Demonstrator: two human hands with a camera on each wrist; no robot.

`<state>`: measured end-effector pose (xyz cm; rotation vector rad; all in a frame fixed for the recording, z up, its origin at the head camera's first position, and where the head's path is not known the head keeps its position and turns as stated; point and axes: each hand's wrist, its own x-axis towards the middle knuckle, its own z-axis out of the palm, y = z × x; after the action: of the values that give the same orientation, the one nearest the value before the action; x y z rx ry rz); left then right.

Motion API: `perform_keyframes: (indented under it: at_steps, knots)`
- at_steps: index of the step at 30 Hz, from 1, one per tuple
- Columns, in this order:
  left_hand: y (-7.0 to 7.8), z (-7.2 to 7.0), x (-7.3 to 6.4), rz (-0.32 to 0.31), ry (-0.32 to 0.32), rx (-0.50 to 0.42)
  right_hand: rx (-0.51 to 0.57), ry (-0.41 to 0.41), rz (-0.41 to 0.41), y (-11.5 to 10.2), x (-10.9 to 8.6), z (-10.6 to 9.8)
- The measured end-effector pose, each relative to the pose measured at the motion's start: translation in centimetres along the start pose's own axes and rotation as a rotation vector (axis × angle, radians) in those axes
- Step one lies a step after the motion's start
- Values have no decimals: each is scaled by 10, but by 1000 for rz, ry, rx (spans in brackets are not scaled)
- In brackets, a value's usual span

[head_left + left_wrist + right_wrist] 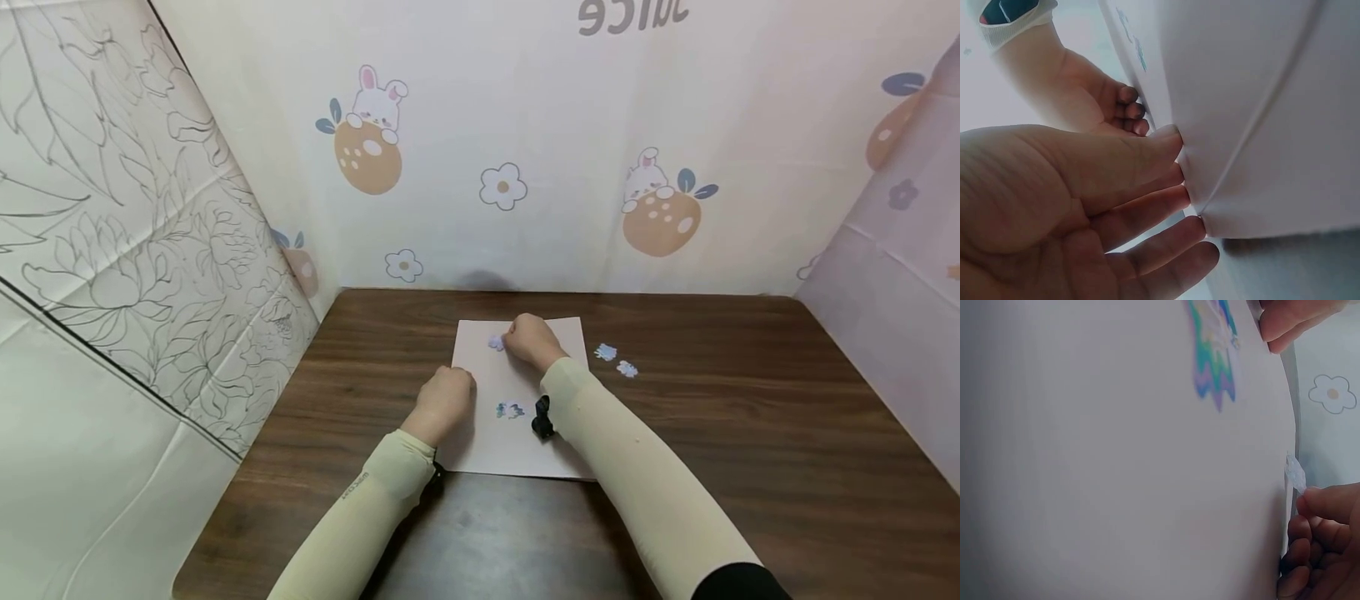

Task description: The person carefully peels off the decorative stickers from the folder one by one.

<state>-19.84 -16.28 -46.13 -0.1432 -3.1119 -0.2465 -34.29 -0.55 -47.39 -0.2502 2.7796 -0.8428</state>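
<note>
A white sheet of paper (487, 450) lies on the wooden table. My left hand (445, 402) is at its left edge, and in the left wrist view the thumb and fingertips (1194, 228) press against the paper. Near the top of the sheet, my right hand (534, 340) pinches a small pale translucent sticker (1296, 475) between thumb and fingers, close over the paper. Two small blue, green and purple stickers (516, 411) lie on the lower middle of the sheet; one sticker (1213, 362) looms large in the right wrist view.
Two pale blue cut-out pieces (606, 352) lie on the dark wooden table (750, 400), right of the paper. Behind the table hangs a printed curtain (570, 167) with rabbits and flowers. A line-drawn floral sheet (150, 233) covers the left side.
</note>
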Motion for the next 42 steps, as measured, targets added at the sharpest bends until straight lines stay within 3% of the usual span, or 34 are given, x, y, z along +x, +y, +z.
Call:
perform_keyframes:
  at_steps: [19, 42]
  knots:
    - [2, -1, 1, -10, -22, 4, 3, -22, 1, 10, -7, -11]
    - [5, -2, -3, 1, 7, 18, 20, -35, -4, 20, -17, -21]
